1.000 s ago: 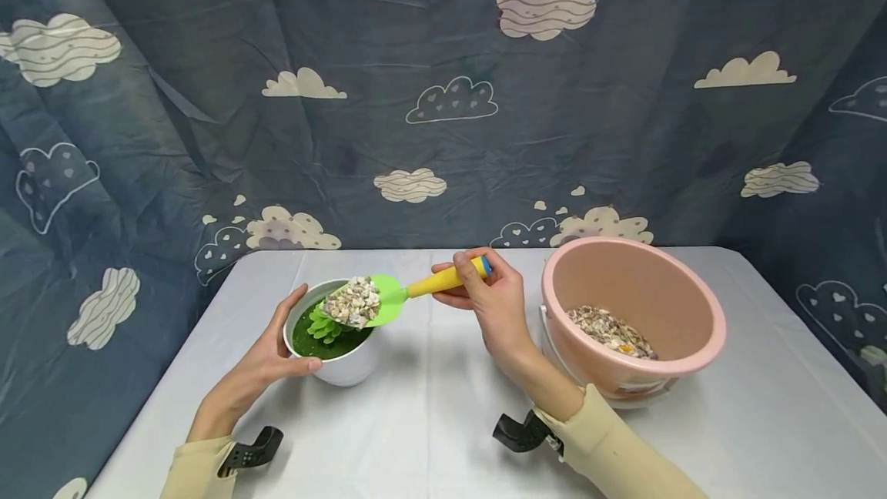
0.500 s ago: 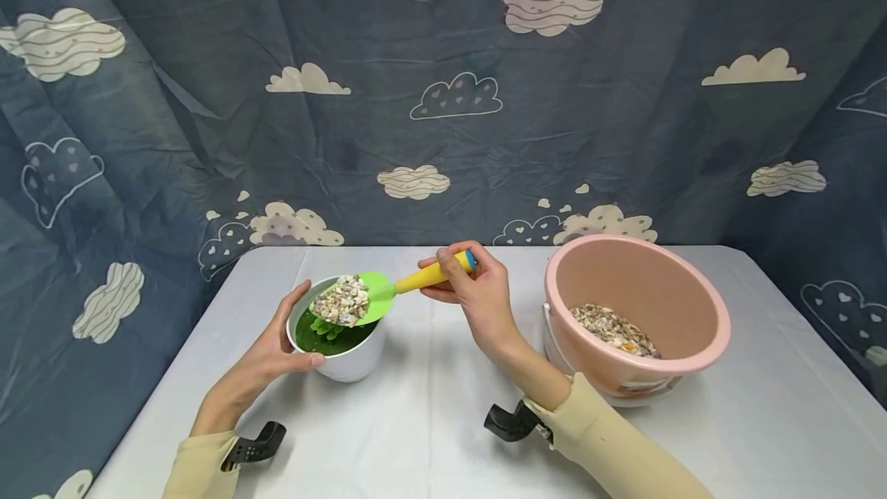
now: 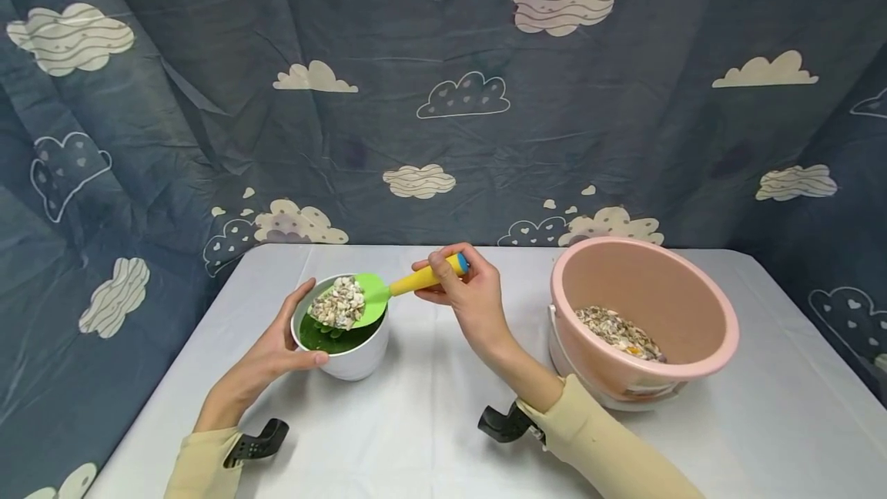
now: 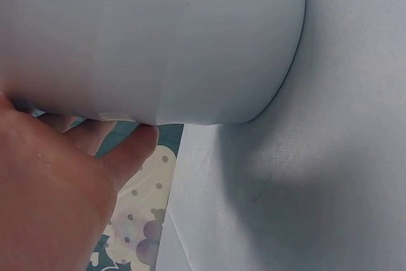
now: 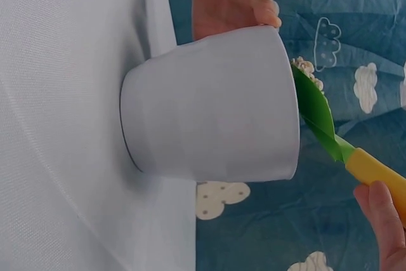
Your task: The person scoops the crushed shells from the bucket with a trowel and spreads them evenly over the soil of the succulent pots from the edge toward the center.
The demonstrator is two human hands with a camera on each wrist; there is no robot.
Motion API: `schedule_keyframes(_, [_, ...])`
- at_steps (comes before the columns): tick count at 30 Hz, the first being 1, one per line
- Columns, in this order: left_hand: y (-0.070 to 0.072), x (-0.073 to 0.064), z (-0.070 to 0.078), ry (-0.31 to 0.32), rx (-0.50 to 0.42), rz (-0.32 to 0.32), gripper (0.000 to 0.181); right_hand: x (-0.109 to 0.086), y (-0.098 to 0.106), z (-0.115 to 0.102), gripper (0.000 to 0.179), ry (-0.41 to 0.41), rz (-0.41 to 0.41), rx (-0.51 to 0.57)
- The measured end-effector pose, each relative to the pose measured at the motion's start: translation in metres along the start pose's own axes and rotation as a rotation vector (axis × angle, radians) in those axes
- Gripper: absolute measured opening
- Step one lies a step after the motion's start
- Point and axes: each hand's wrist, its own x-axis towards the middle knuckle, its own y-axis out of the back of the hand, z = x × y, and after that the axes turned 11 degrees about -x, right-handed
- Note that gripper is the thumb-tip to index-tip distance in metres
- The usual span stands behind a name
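Head view: left hand [image 3: 269, 358] grips a white pot [image 3: 362, 358] by its rim on a pale table [image 3: 388, 437]; right hand [image 3: 476, 300] holds a green trowel [image 3: 376, 296] by its yellow end. What has changed?

– Within the past second the trowel has moved farther in over the pot. Its gravel [image 3: 339, 303] now hides most of the plant [image 3: 336, 332], whose leaves showed more plainly a moment ago.

– And what does that mean for the work?

– My reading: the carry is about done, the tipping is not. Gravel sits heaped on the blade, above the pot's mouth. A pink bucket [image 3: 658, 295], loose stones [image 3: 619, 333] in its bottom, stands well apart on the right.

– Left wrist view: the pot's wall fills the near side, fingers [image 4: 132, 150] against it. Any slack in that grip?

– None that I can see, though part of the hand is cut off here.

– Right wrist view: the trowel's underside slants at the rim, pale gravel showing behind it, the other hand grasping the handle [image 5: 375, 174]. Is the blade touching the pot?

– From this side, I can't tell. Nothing is seen falling, so the load looks whole; a steady pot seems to matter most.
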Motion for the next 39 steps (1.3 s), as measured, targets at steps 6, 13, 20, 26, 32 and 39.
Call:
schedule_keyframes(6, [-0.0001,0.0001,0.0003,-0.005,0.021,0.004,0.105,-0.0018,-0.0043,0.0012,0.021,0.019,-0.018,-0.018])
schedule_keyframes(13, [0.0008,0.0002,0.0016,0.003,0.047,0.008,0.106,-0.0037,-0.0061,0.0025,0.021,0.039,-0.024,-0.039])
schedule_keyframes(20, [-0.0007,-0.0007,0.0037,0.021,0.064,0.02,0.106,-0.0063,-0.0075,0.0017,0.017,0.036,-0.028,-0.039])
schedule_keyframes(26, [-0.0017,-0.0009,0.0053,0.039,0.079,0.029,0.107,-0.0083,-0.0091,-0.0007,0.016,0.055,-0.039,-0.045])
schedule_keyframes(32, [-0.0018,-0.0013,0.0063,0.058,0.089,0.037,0.107,-0.009,-0.0098,-0.0023,0.017,0.091,-0.046,-0.055])
schedule_keyframes(39, [-0.0032,-0.0012,0.0075,0.06,0.104,0.036,0.11,-0.0088,-0.0101,-0.0013,0.017,0.109,-0.052,-0.043])
